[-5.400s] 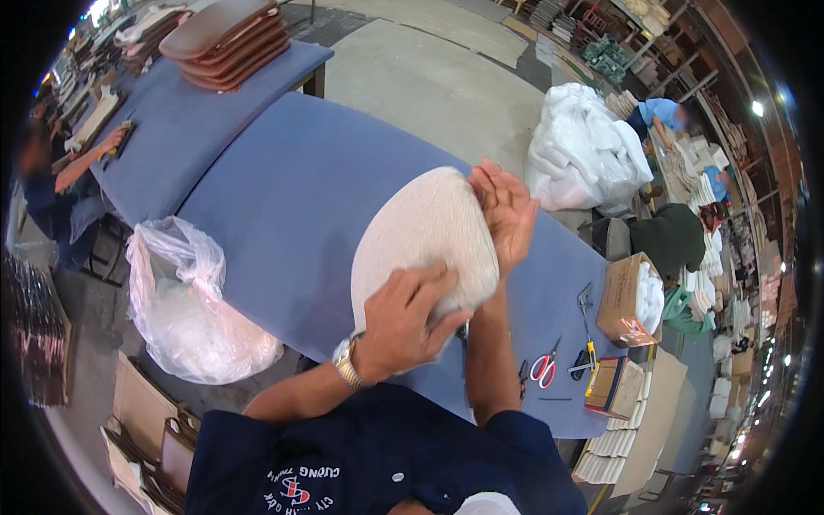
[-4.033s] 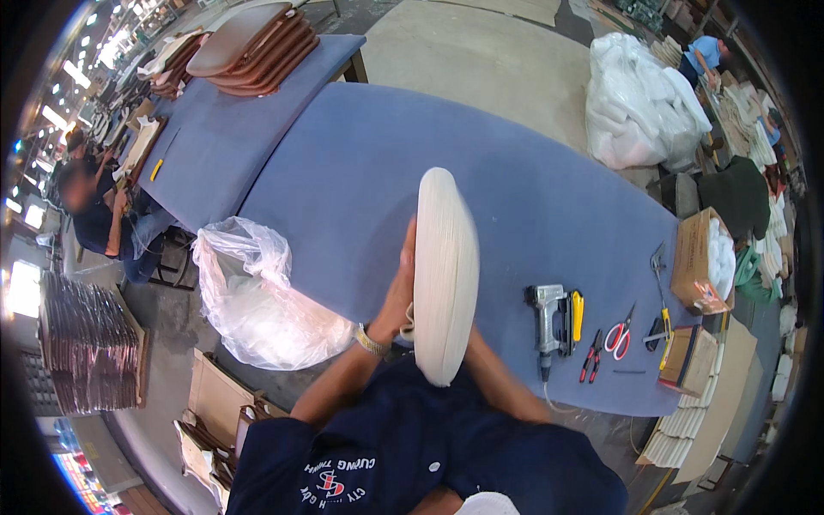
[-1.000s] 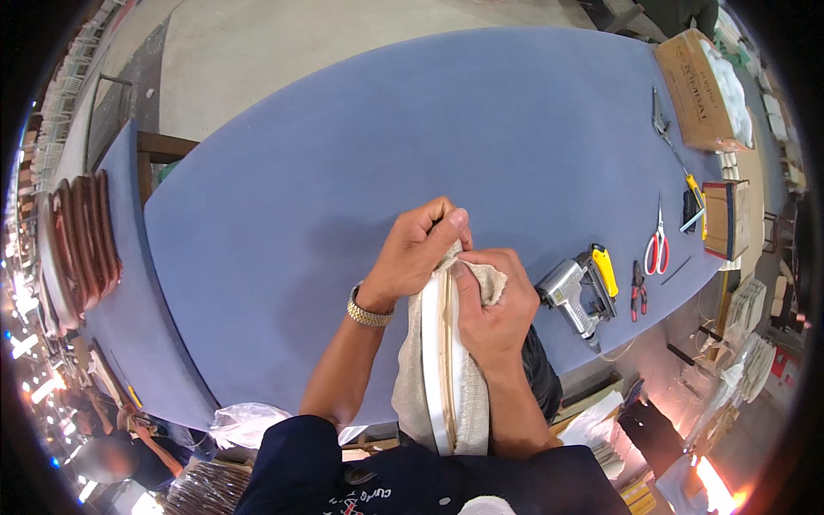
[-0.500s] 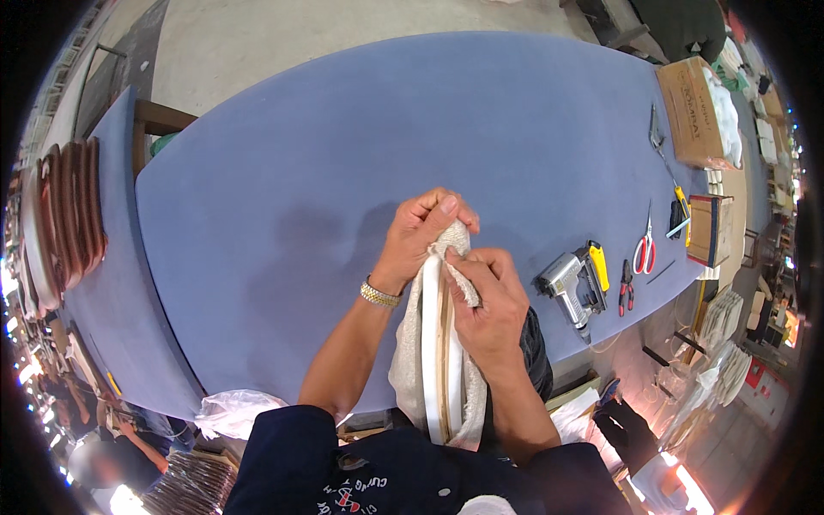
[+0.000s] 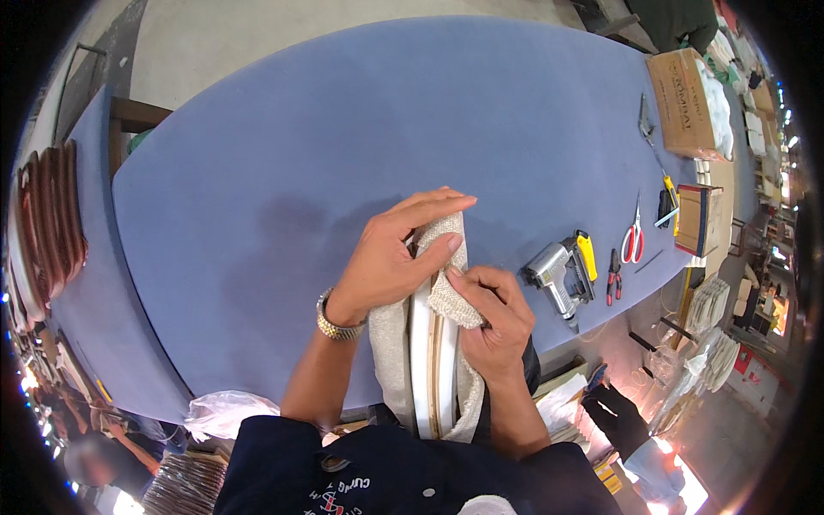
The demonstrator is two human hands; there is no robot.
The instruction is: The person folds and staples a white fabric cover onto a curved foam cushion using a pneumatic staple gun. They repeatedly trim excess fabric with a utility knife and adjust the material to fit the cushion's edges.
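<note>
Watching remotely, I see the half-open left hand (image 5: 403,245) cup the foam pad (image 5: 421,360), on edge over the near edge of the blue table (image 5: 300,112), while the right hand (image 5: 502,324) pinches its woven cover (image 5: 455,302). It's probably light, soft-faced, stiff-cored; I'd grip the wooden core (image 5: 439,373). Concrete floor (image 5: 240,39) lies past the far edge.

A navy shirt (image 5: 390,476) and probably a gold-and-silver watch (image 5: 331,323) are worn.
</note>
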